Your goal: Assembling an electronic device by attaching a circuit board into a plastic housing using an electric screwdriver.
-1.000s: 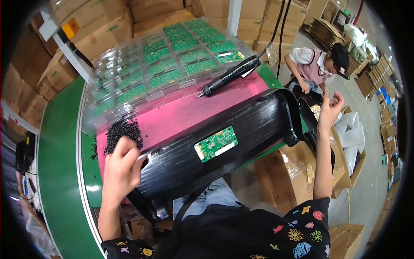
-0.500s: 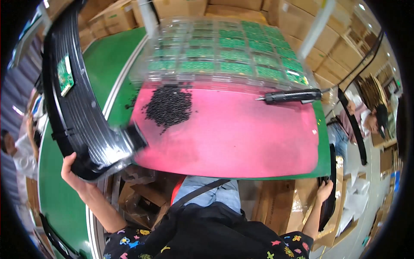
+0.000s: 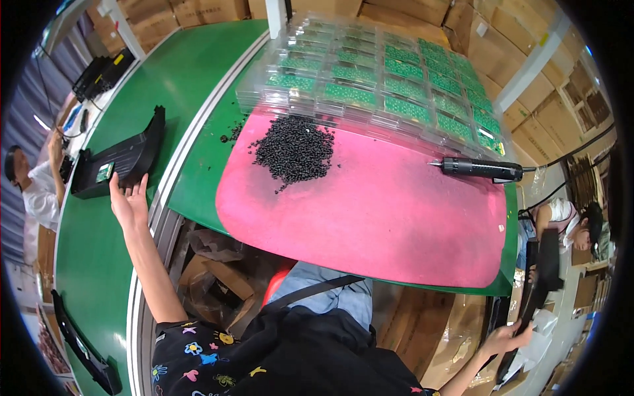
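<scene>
My left hand [image 3: 132,203] is open, palm up and fingers spread, at the near edge of a curved black plastic housing [image 3: 135,148]. That housing rests on the green surface at the left, and a small green circuit board [image 3: 105,172] lies in it. I cannot tell whether my fingertips still touch it. Out at the right, beyond the bench edge, my right hand [image 3: 507,339] is closed around the lower end of a long black plastic housing [image 3: 547,267], which stands tilted upward.
On the pink mat [image 3: 370,218] lie a pile of small black screws [image 3: 294,150] and a black electric screwdriver [image 3: 479,168]. Clear trays of green circuit boards [image 3: 403,86] stand behind. Another black part [image 3: 82,346] lies lower left. Co-workers [image 3: 43,191] are at both sides.
The left housing with its circuit board went from my raised left hand down onto the green surface, and that hand opened. My right hand raised a black housing at the right.
</scene>
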A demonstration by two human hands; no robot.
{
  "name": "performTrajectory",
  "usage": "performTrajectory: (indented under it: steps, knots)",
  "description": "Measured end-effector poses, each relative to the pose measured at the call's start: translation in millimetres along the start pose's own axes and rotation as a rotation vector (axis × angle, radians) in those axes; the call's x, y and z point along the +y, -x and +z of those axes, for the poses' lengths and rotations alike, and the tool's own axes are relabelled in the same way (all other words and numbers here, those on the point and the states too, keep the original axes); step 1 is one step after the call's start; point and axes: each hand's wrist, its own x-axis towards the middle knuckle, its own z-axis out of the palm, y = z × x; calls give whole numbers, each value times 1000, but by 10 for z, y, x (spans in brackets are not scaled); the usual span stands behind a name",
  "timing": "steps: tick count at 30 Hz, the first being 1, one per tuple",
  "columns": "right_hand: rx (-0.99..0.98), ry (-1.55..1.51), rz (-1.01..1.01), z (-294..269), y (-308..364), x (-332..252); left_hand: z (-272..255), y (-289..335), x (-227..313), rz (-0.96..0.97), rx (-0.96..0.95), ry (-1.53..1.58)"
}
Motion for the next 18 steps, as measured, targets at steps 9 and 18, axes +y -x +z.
performTrajectory:
  steps: [9, 18]
  knots:
    - [-575, -678, -590, -19, -641, -1783, 1086, 1510, -977, -14, -1119, -609]
    - [-792, -932, -517, 701, -1551, -2564, 1940, 2340, -1628, 818, -2071, -1250]
